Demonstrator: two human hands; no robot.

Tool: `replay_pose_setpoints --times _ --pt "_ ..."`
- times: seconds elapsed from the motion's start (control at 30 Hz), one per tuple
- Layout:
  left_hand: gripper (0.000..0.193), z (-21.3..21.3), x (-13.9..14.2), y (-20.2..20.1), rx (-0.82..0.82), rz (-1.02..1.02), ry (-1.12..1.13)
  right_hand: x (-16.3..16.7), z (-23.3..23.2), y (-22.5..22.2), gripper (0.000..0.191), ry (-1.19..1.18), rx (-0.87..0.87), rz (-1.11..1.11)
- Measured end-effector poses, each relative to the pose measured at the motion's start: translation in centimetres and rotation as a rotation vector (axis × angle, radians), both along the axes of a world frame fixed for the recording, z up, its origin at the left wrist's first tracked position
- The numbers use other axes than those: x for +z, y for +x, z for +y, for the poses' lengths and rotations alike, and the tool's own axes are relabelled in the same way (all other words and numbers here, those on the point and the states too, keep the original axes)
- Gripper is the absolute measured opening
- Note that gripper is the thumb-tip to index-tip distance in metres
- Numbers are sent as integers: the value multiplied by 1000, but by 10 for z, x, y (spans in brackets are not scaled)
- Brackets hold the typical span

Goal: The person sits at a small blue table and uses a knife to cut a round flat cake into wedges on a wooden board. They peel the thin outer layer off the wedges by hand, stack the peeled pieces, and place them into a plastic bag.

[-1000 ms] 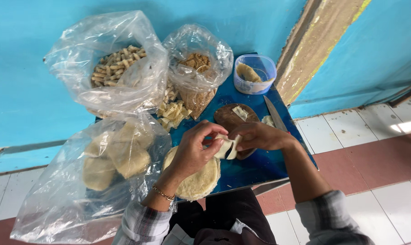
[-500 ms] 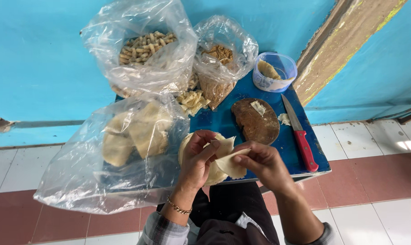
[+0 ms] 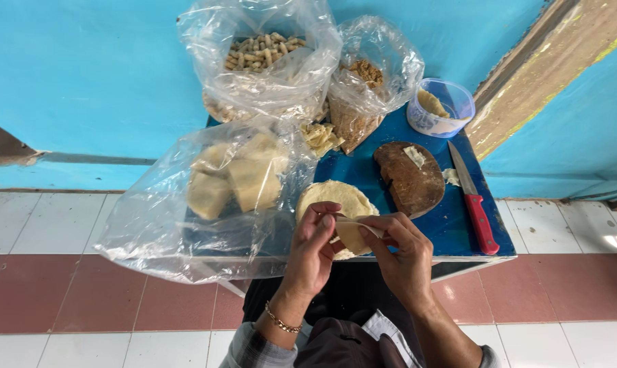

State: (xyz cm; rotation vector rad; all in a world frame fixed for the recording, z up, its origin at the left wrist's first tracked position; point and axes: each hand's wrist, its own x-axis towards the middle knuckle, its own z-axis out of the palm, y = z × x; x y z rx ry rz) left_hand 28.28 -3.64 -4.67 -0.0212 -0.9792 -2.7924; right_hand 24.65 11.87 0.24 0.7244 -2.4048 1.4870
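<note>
Folding a thin dough wrapper (image 3: 351, 232) here, pinched between both hands just above the front edge of the blue worktop (image 3: 452, 225). My left hand (image 3: 313, 253) is closed on the near-left edge with thumb and fingertips, and my right hand (image 3: 402, 253) grips the other side, fingers curled over it. I think the trick is light pressure: pinch the seam at the edge only and keep the middle slack so the sheet doesn't tear (it looks really thin). I'd also keep it over the stack of round wrappers (image 3: 336, 201) so anything that drops lands there.

Hard to say whether there's filling inside already, my fingers cover the fold. The big clear bag (image 3: 213, 197) blurs its pale blocks, so I can't tell what they are. The stuff in the small plastic tub (image 3: 439, 109) is only half visible. The red-handled knife (image 3: 473, 197) and the dark wooden board (image 3: 409, 178) sit off to my right, untouched.
</note>
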Motion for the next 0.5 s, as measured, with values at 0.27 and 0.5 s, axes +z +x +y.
replay_pose_setpoints --times 0.27,0.5 --pt "34 -1 6 55 173 -11 -489 -6 3 6 54 -107 407 -331" --pt "26 -49 6 123 156 -113 -935 -52 -15 19 21 -41 744 -655"
